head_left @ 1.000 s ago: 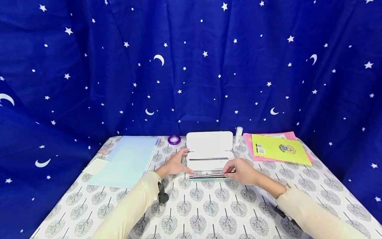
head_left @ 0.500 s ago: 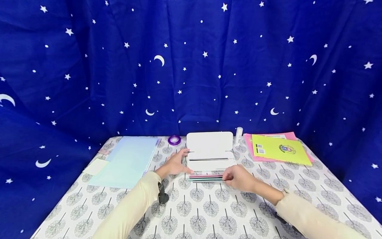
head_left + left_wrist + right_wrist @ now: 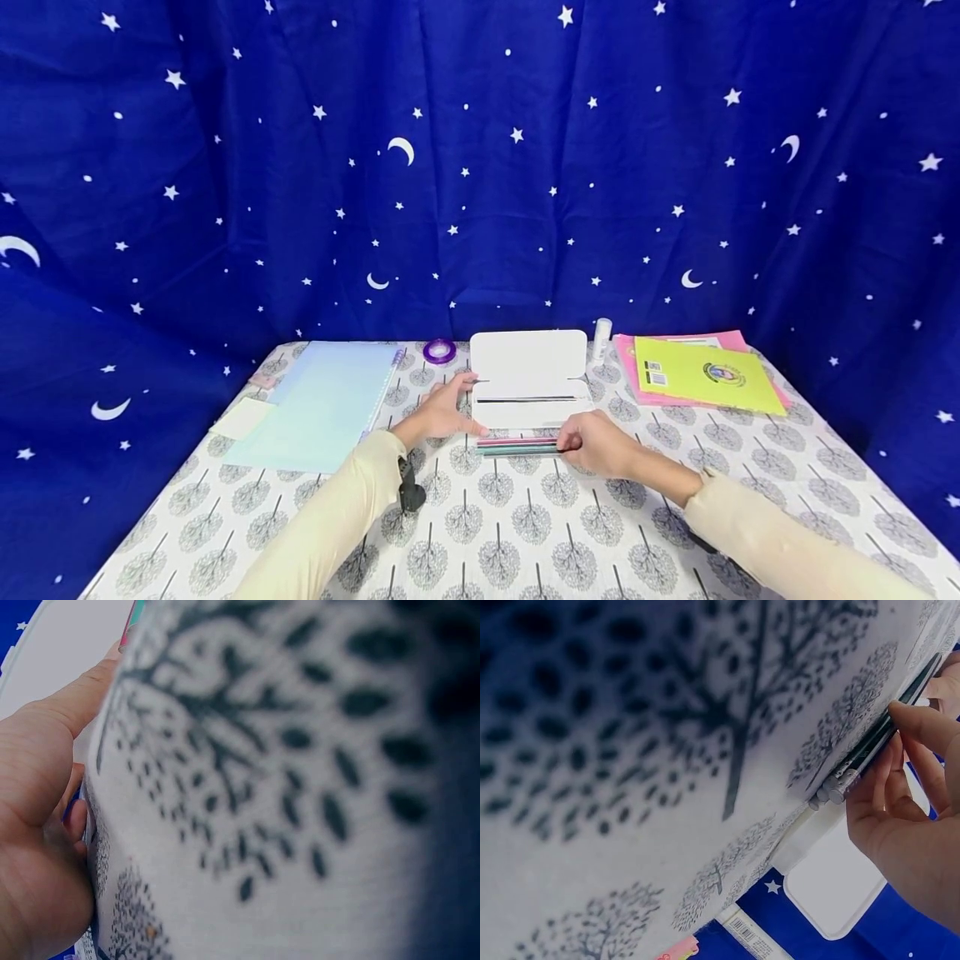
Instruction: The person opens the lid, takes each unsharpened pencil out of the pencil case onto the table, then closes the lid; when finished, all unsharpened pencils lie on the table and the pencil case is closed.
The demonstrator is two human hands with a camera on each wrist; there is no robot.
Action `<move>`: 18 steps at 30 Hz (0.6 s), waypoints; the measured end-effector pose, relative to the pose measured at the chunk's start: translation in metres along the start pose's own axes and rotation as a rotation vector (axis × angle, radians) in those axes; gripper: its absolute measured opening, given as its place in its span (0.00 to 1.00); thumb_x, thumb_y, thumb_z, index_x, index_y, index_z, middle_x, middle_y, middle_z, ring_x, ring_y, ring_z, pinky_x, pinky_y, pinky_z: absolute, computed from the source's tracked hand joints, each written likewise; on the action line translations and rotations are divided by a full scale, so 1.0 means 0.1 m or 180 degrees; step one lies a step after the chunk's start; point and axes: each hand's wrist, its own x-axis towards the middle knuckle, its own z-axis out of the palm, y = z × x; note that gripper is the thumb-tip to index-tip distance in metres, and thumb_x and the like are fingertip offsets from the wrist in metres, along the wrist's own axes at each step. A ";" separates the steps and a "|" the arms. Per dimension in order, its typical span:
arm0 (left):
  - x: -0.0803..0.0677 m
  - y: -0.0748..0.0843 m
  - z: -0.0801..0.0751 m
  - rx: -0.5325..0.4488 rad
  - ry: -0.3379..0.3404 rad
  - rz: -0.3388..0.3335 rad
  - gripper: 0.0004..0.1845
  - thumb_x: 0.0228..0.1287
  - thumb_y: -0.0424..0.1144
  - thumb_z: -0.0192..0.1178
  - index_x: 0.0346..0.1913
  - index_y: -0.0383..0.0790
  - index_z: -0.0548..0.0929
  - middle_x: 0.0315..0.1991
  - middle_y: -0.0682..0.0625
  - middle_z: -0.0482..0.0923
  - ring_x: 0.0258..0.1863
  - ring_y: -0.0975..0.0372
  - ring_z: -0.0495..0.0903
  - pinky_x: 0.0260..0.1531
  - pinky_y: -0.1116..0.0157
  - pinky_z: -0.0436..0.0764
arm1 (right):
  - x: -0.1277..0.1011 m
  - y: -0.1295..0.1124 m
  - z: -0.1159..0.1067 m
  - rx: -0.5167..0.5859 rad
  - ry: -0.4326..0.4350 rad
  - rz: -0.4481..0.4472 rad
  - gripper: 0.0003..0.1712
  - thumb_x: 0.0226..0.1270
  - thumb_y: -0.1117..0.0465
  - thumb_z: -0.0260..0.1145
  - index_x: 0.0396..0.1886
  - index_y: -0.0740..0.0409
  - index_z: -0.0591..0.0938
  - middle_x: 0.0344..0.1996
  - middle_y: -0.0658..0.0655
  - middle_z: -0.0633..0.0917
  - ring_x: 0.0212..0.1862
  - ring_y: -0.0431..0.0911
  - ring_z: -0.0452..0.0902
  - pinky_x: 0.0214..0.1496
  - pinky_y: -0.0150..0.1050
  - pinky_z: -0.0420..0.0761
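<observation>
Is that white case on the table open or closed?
Open. The white case lies spread flat, lid folded back, with one dark pencil inside.

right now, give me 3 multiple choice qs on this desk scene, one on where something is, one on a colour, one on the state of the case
1. Where does the bundle of pencils lie?
A. on the light blue folder
B. on the tablecloth just in front of the white case
C. on the yellow booklet

2. What colour is the roll of tape by the case's far left corner?
A. purple
B. orange
C. black

3. In what state is the white case?
A. shut flat
B. open, lid up, with one dark pencil inside
C. upside down

Answers:
1 B: the head view shows the pencils on the tablecloth between the case and the person, with the right hand pinching their end.
2 A: the roll shows purple in the head view.
3 B: the lid stands raised behind the tray, a dark pencil lies across it, and the left hand touches its left edge.
</observation>
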 end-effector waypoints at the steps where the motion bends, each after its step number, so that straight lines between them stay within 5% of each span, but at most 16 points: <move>1: 0.01 0.00 0.00 0.0005 0.0001 -0.0008 0.58 0.38 0.54 0.81 0.75 0.57 0.60 0.70 0.55 0.68 0.68 0.53 0.61 0.68 0.43 0.55 | 0.01 0.00 0.00 -0.0024 -0.0001 0.0011 0.10 0.49 0.75 0.74 0.25 0.56 0.85 0.20 0.41 0.79 0.25 0.31 0.71 0.30 0.29 0.76; 9: 0.02 0.00 0.01 0.0097 0.0006 0.0028 0.58 0.38 0.55 0.80 0.75 0.55 0.60 0.69 0.53 0.70 0.67 0.53 0.62 0.67 0.45 0.56 | 0.06 0.01 -0.06 -0.0066 -0.0041 -0.0009 0.10 0.47 0.72 0.76 0.27 0.56 0.85 0.23 0.45 0.82 0.28 0.35 0.75 0.34 0.32 0.79; 18: 0.02 0.01 0.00 0.0072 0.0005 0.0015 0.58 0.38 0.54 0.81 0.75 0.56 0.60 0.70 0.54 0.69 0.67 0.53 0.62 0.68 0.44 0.55 | 0.28 0.14 -0.16 -0.0001 0.0102 0.0213 0.04 0.56 0.69 0.72 0.31 0.61 0.85 0.26 0.47 0.85 0.31 0.39 0.79 0.40 0.39 0.81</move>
